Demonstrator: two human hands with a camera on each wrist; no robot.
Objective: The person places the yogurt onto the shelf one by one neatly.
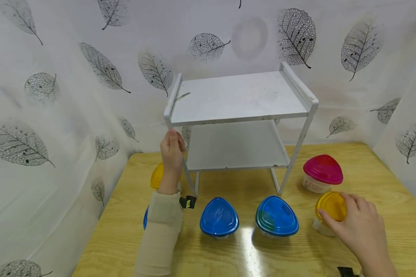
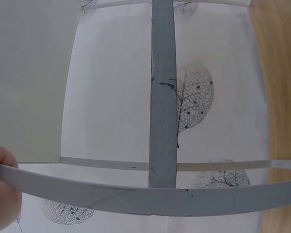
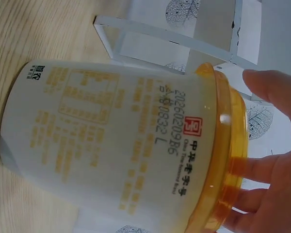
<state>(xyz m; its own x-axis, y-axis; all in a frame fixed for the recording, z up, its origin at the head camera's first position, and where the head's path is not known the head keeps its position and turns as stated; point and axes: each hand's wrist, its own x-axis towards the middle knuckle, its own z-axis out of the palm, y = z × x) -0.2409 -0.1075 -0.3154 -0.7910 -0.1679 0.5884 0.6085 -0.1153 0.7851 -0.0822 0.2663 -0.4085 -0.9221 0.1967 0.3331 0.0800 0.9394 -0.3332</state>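
My left hand (image 1: 172, 154) grips the front left leg of a white two-tier shelf (image 1: 240, 98). In the left wrist view the leg (image 2: 106, 196) runs out from between the thumb and fingers. On the right, my right hand (image 1: 362, 225) holds a white tub with a yellow lid (image 1: 334, 206), thumb on one side of the lid and fingers on the other. Close up in the right wrist view, the printed tub (image 3: 111, 136) stands on the table, its fingers (image 3: 254, 170) against the lid's rim.
Two tubs with blue lids (image 1: 219, 217) (image 1: 276, 216) stand before the shelf. A tub with a pink lid (image 1: 322, 169) is behind the yellow-lidded one. Behind my left arm, a yellow lid (image 1: 156, 176) and a blue lid (image 1: 145, 218) are partly hidden. Leaf-printed sheeting surrounds the wooden table (image 1: 118, 231).
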